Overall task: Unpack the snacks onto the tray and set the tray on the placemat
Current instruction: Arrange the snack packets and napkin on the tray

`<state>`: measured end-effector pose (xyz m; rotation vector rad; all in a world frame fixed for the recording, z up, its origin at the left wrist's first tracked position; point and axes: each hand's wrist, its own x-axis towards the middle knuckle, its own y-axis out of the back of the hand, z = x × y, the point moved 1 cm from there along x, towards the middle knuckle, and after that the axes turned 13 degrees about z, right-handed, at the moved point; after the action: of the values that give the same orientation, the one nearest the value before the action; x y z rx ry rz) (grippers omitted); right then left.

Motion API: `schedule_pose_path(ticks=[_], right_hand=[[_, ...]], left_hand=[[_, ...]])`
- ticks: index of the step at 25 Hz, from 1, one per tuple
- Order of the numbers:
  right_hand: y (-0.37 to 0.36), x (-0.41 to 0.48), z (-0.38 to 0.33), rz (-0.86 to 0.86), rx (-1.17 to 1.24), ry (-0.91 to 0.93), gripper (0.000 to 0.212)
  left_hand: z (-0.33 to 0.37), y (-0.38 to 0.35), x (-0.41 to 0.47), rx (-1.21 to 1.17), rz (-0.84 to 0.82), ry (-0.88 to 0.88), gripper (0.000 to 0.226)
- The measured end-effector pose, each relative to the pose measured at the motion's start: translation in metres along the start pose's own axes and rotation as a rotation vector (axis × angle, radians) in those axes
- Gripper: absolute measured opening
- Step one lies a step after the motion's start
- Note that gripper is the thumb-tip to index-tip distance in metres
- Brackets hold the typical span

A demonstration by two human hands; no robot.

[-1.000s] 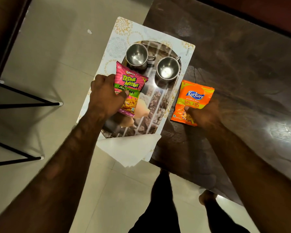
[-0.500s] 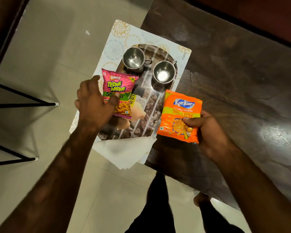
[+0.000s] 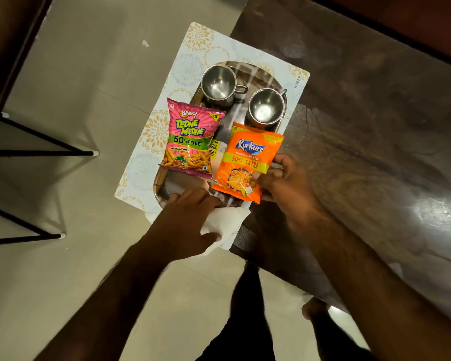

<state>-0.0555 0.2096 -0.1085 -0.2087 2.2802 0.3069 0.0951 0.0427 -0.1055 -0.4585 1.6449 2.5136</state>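
A steel tray (image 3: 158, 183) lies on the floral placemat (image 3: 190, 48) at the table's left end. The pink Bingo packet (image 3: 190, 139) rests flat on the tray's left side, with no hand on it. My right hand (image 3: 284, 181) pinches the orange Kurkure packet (image 3: 248, 162) by its lower right edge, over the tray's right side. My left hand (image 3: 190, 217) sits at the tray's near rim, fingers and thumb curled on a white bag (image 3: 227, 220). Another item with a yellow price label (image 3: 214, 149) peeks out between the two packets.
Two steel cups (image 3: 219, 84) (image 3: 264, 108) stand at the tray's far end. The dark glossy table (image 3: 362, 126) stretches to the right. Black metal legs (image 3: 37, 152) stand on the tiled floor at left. My legs show below the table edge.
My left hand let go of the pink packet, which now lies on the tray, and drew back to the white bag. My right hand carried the orange packet from the table over the tray.
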Motion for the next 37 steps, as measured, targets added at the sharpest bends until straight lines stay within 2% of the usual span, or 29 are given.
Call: schedule_pose_path(ticks=[2,6,8,12,14,16,18,20,21,22,23,24,26,27,34,37], right_hand=[[0.001,0.0,0.003,0.001,0.0,-0.009,0.031],[0.001,0.001,0.004,0.025,-0.046,-0.008,0.027],[0.002,0.002,0.004,0.04,-0.081,0.002,0.027],[-0.001,0.007,0.006,0.045,-0.058,-0.046,0.026],[-0.004,0.008,0.008,0.041,-0.049,-0.064,0.024],[-0.008,0.01,0.011,0.037,-0.054,-0.074,0.028],[-0.009,0.014,0.014,0.029,-0.044,-0.094,0.033],[-0.009,0.017,0.016,0.019,-0.025,-0.118,0.036],[-0.01,0.019,0.016,0.016,-0.016,-0.129,0.037],[-0.011,0.019,0.016,0.016,-0.007,-0.139,0.037],[-0.012,0.02,0.015,0.016,0.003,-0.147,0.037],[-0.014,0.022,0.014,0.014,0.009,-0.151,0.037],[-0.017,0.023,0.012,0.009,0.01,-0.15,0.038],[-0.018,0.024,0.011,0.014,0.008,-0.15,0.04],[-0.019,0.021,0.01,0.046,0.001,-0.124,0.055],[-0.019,0.021,0.01,0.04,0.02,-0.148,0.048]], left_hand=[[-0.002,-0.001,0.006,0.023,-0.076,0.034,0.057],[-0.004,0.007,0.019,-0.219,-0.212,0.1,0.046],[-0.005,0.017,0.026,-0.22,-0.185,0.054,0.046],[-0.001,0.037,0.05,-0.025,-0.048,-0.113,0.048],[0.01,0.04,0.059,-0.038,-0.033,-0.196,0.048],[0.016,0.046,0.06,-0.153,0.088,-0.217,0.039],[0.008,0.053,0.057,-0.306,0.39,-0.083,0.027],[-0.014,0.059,0.053,-0.38,0.741,0.201,0.022],[-0.028,0.061,0.052,-0.442,0.845,0.389,0.021],[-0.041,0.059,0.054,-0.532,0.868,0.576,0.017],[-0.052,0.053,0.059,-0.631,0.803,0.739,0.014],[-0.061,0.046,0.065,-0.697,0.671,0.842,0.019],[-0.069,0.034,0.074,-0.745,0.398,0.851,0.038],[-0.069,0.031,0.076,-0.742,0.343,0.823,0.043],[-0.073,0.031,0.082,-0.714,0.289,0.85,0.032],[-0.074,0.032,0.082,-0.731,0.297,0.848,0.032]])
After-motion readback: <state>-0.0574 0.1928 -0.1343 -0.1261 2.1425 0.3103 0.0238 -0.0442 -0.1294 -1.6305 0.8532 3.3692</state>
